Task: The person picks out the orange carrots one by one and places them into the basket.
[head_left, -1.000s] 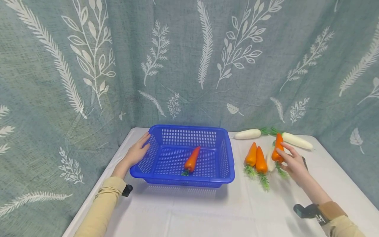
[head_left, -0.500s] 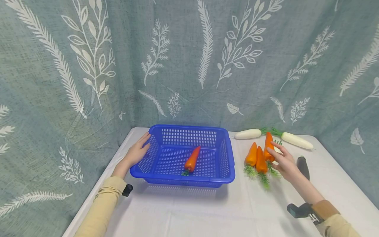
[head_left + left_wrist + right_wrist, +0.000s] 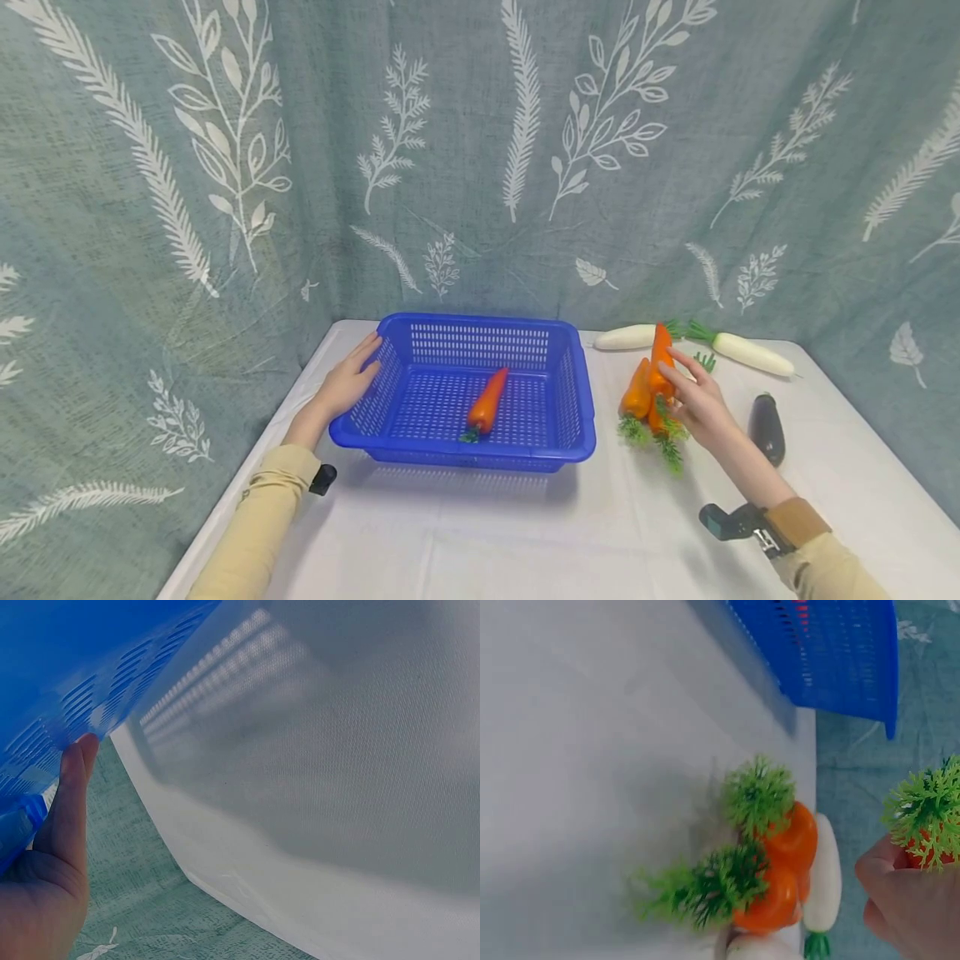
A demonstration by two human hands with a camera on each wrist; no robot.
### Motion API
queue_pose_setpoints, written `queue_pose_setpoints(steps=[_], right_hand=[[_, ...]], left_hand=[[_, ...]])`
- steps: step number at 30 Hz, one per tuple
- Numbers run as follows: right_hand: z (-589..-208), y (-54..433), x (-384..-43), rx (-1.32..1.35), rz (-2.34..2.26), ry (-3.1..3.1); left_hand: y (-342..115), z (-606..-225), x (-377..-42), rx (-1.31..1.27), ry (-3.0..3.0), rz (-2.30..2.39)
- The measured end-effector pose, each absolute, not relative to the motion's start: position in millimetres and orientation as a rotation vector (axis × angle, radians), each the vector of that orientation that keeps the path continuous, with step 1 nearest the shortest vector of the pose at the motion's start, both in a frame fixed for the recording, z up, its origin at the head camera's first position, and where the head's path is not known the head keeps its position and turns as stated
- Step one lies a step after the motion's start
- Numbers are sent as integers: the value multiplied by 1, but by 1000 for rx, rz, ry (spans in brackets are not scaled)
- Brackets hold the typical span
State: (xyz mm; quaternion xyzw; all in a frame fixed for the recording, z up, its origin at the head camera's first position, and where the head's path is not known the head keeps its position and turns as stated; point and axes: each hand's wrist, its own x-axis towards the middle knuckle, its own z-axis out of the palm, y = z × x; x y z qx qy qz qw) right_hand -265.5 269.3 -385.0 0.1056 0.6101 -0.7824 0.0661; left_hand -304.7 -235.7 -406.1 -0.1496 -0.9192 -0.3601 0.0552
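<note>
My left hand [image 3: 350,382] lies against the left side of a blue plastic basket [image 3: 462,453], its fingers fairly straight. The left wrist view shows those fingers touching the slotted outer wall. In the basket rests one orange-red carrot [image 3: 487,405] with a short green top. My right hand [image 3: 701,402] pinches another carrot [image 3: 662,358], tip upward, raised over the pile right of the basket. In the right wrist view, its leafy green top [image 3: 928,814] hides much of it. Beneath are two more carrots [image 3: 635,396], partly covered in the head view, with feathery greens.
Two white radishes [image 3: 752,354] lie along the table's back edge. Another white radish [image 3: 761,948] is partly visible beside the carrots. A dark eggplant [image 3: 767,429] lies right of my right forearm. A patterned green curtain [image 3: 480,167] hangs behind the white table [image 3: 480,533].
My right hand has carried the carrot leftward, from over the white radish to above the other carrots. The eggplant has come into full view. The left hand and basket have stayed put.
</note>
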Motion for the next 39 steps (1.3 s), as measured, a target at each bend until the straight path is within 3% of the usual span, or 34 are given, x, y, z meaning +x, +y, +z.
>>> queue_pose_setpoints(steps=[39], right_hand=[[-370, 189, -265, 116, -2428, 1704]], left_hand=[[-235, -405, -303, -449, -2791, -1089]])
